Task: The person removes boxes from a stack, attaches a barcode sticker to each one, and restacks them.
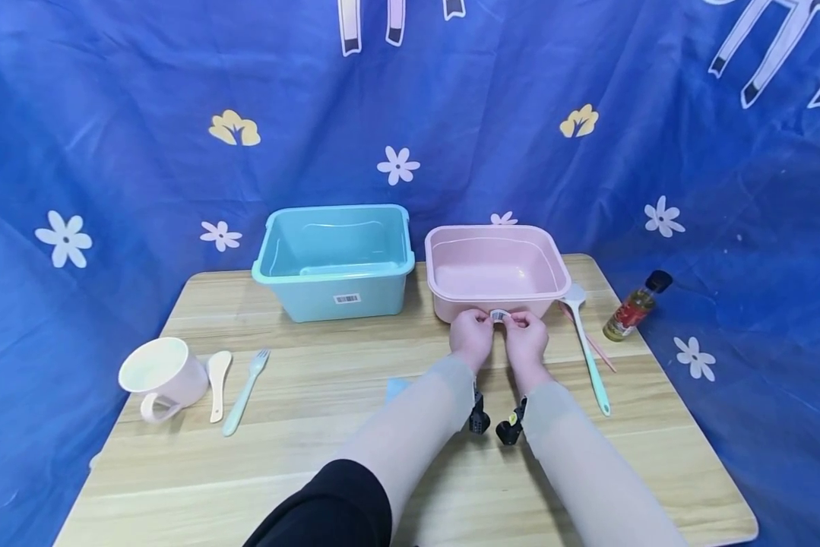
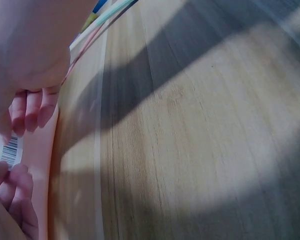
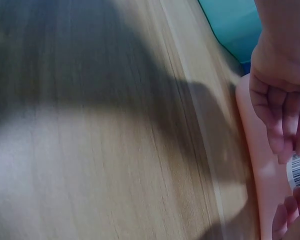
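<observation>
A pink plastic basin (image 1: 478,295) stands toward the back right of the table. On its front wall is a white barcode sticker (image 1: 498,315). My left hand (image 1: 472,336) pinches the sticker's left end between thumb and fingertips. From the other side, my right hand (image 1: 527,342) pinches its right end. The left wrist view shows the black bars of the sticker (image 2: 10,151) between the two sets of fingertips, with the sticker curving close against the pink wall. In the right wrist view, fingers cover part of the sticker (image 3: 297,170).
Left of the basin stands a teal bin (image 1: 334,300). A spatula (image 1: 587,353), a pink stick (image 1: 604,357) and a bottle (image 1: 630,313) are at right. A mug (image 1: 166,376), spoon (image 1: 217,384) and fork (image 1: 247,391) lie left. My left forearm partly hides a light-blue piece (image 1: 395,388).
</observation>
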Demonstrator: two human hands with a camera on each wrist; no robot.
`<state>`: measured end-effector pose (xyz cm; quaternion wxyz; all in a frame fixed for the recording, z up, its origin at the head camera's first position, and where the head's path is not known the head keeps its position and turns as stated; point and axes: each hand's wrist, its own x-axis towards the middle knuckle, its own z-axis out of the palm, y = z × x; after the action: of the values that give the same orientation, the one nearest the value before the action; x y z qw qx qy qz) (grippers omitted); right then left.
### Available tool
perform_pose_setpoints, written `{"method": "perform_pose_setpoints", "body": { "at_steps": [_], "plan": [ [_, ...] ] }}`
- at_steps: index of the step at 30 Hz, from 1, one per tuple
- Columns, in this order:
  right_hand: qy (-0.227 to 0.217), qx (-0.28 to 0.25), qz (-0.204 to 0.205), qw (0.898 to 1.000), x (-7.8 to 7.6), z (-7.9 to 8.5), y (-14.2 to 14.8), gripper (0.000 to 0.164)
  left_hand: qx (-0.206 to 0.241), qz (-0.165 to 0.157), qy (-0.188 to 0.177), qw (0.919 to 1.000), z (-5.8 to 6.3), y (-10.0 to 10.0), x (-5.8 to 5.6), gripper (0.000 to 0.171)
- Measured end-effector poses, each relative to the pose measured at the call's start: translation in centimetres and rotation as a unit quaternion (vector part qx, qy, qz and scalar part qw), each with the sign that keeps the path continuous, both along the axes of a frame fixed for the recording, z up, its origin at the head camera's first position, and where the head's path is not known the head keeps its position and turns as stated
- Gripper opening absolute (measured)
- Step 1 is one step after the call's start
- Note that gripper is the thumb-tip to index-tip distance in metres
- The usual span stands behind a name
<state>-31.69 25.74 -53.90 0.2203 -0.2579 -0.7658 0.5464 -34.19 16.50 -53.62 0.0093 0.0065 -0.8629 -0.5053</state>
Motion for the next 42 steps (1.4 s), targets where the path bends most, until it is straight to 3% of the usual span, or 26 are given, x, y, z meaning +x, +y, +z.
{"method": "perform_pose_setpoints", "body": {
  "at_steps": [25, 42],
  "plan": [
    [0.004, 0.005, -0.019, 1.0, -0.9, 0.0, -0.1, 0.014, 0.028, 0.007, -0.031, 0.9991, 0.2, 0.3, -0.1, 0.009],
    [-0.003, 0.016, -0.016, 1.0, -1.5, -0.1, -0.2, 0.014, 0.038, 0.01, -0.046, 0.9982, -0.1, 0.0, -0.8, 0.009]
  ]
}}
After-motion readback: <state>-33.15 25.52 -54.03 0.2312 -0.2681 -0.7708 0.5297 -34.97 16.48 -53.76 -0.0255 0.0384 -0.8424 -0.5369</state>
